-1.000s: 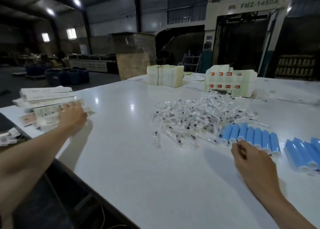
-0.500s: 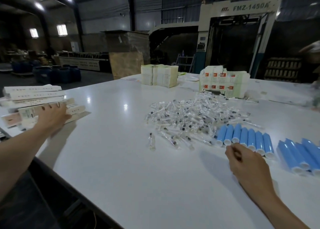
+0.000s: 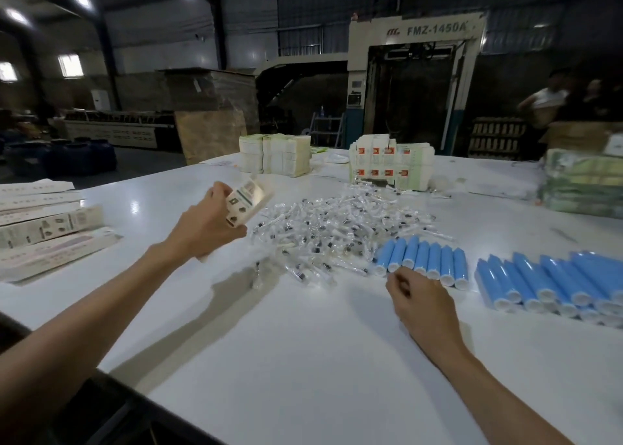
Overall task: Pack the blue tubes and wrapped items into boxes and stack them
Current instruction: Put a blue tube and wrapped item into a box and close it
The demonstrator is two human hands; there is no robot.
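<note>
A dim factory hall, with a tall machine [image 3: 414,84] at 12 o'clock behind a glossy white desk [image 3: 303,360] that mirrors the ceiling lamps. I judge the top slick, so things will slide on it rather than catch.

My left grip [image 3: 205,225] is curled round a flat carton [image 3: 247,205], held up off the desk at 11 o'clock. It looks like thin, light card that creases easily and is best held by its long edges. The pile of flat cartons [image 3: 43,222] lies at 9 o'clock.

My right grip [image 3: 418,301] has its fingers curled in, holding nothing that I can see, just beside the cap ends of the blue tubes [image 3: 424,262] at 1 o'clock. They seem light, smooth and ready to roll, so I would take one across its middle. A second batch of tubes [image 3: 556,286] lies at 2 o'clock.

The wrapped items [image 3: 337,229] are heaped at 12 o'clock. Their film looks slippery, so I would pinch one by the wrapper's end.
</note>
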